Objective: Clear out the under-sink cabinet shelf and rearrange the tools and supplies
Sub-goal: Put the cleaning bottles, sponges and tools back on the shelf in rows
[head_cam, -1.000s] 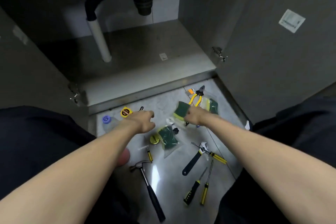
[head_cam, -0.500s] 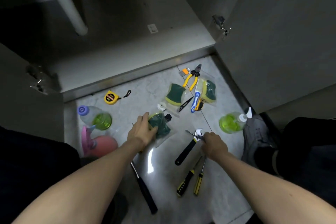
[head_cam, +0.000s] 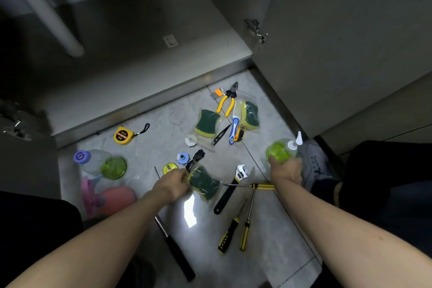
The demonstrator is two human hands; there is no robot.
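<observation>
The cabinet shelf (head_cam: pixel 131 58) lies bare ahead of the person, and the tools and supplies are spread on the floor (head_cam: pixel 163 128) in front of it, so the job looks to be at the putting-back stage. The left hand (head_cam: pixel 171 183) grips a bagged green sponge (head_cam: pixel 204 183) at its near-left edge, fingers curled round the plastic; the right hand (head_cam: pixel 286 170) is closed round the base of a green soap bottle (head_cam: pixel 280 151), whose white nozzle points up and away toward the open cabinet door (head_cam: pixel 339 54). The two hands are well apart, each holding its own thing. What the next move turns on is that the shelf is straight ahead and above floor level, beyond the raised metal sill (head_cam: pixel 149 103): both loads must travel forward and up over that edge. The left hand is nearer the middle of the shelf opening; the right hand sits beside the door, so its bottle would likely go to the right side of the shelf. The bottle's long axis runs roughly from the hand toward the door, tilted, not upright. Between the hands lie an adjustable wrench (head_cam: pixel 230 188) and a yellow-handled screwdriver (head_cam: pixel 253 186), untouched, with two more screwdrivers (head_cam: pixel 236 231) nearer the person.
</observation>
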